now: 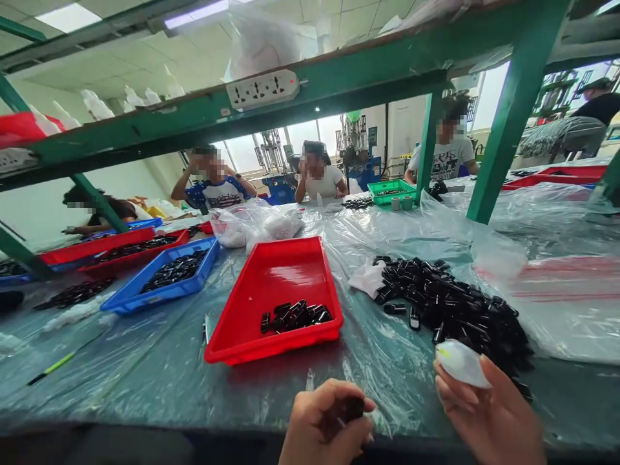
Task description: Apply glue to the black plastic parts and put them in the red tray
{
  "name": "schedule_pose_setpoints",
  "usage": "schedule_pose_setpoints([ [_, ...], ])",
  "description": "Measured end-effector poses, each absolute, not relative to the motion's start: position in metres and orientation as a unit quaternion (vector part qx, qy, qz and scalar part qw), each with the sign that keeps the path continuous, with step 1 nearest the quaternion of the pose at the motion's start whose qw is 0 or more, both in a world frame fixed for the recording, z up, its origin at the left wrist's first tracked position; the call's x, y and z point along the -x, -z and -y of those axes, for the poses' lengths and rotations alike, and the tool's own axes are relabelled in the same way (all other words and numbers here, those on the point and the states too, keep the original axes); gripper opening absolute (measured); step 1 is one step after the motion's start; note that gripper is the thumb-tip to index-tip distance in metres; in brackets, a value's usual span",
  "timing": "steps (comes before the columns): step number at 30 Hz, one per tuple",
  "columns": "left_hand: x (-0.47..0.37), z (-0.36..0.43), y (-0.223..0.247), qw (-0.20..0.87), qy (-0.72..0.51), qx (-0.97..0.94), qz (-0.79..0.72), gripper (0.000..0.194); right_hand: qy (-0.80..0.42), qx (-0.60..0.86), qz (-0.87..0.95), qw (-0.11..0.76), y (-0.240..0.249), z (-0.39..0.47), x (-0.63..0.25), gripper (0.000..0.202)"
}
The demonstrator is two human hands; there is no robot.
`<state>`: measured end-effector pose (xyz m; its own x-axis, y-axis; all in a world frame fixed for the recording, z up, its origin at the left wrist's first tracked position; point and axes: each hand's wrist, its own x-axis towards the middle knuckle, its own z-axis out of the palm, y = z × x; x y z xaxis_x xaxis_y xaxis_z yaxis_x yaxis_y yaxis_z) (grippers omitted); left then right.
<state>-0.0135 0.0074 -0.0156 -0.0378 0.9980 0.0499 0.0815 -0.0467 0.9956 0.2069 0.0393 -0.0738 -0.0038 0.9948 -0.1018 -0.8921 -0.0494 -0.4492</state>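
above the near edge of the surface (194, 394), noted a small dark piece (352, 407) clamped in the curled fingers of the left hand (312, 426), mostly hidden between thumb and forefinger. long axis: cannot tell, for the wrap of the fingers. well off to the right, at a slightly higher level in view, noted a soft-looking white item (462, 365) gripped between the thumb and fingers of the right hand (506, 413). long axis of same slanted, from upper left down to lower right; upper-left end aimed over and beyond the dark piece, not straight at it. key relation: dark piece left of and a little below the white item, open gap between, no contact. left hand nearer to the red tray (281, 354), just beyond it and to the left; right hand nearer to the heap of black pieces (460, 310), partly overlapping it in view.
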Motion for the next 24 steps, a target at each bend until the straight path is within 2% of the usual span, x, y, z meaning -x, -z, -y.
schedule_pose_setpoints([
  [4, 0.026, -0.016, 0.026, 0.416, -0.494, -0.577, -0.499, 0.013, -0.693, 0.207, 0.147, 0.675, 0.067, -0.042, -0.207, 0.027],
  [11, 0.03, -0.022, 0.024, 0.434, -0.502, -0.604, -0.442, 0.008, -0.689, 0.202, 0.146, 0.68, 0.059, -0.04, -0.206, 0.024],
  [24, 0.029, -0.025, 0.03, 0.403, -0.452, -0.63, -0.487, 0.011, -0.664, 0.183, 0.132, 0.713, 0.057, -0.046, -0.197, 0.02],
])
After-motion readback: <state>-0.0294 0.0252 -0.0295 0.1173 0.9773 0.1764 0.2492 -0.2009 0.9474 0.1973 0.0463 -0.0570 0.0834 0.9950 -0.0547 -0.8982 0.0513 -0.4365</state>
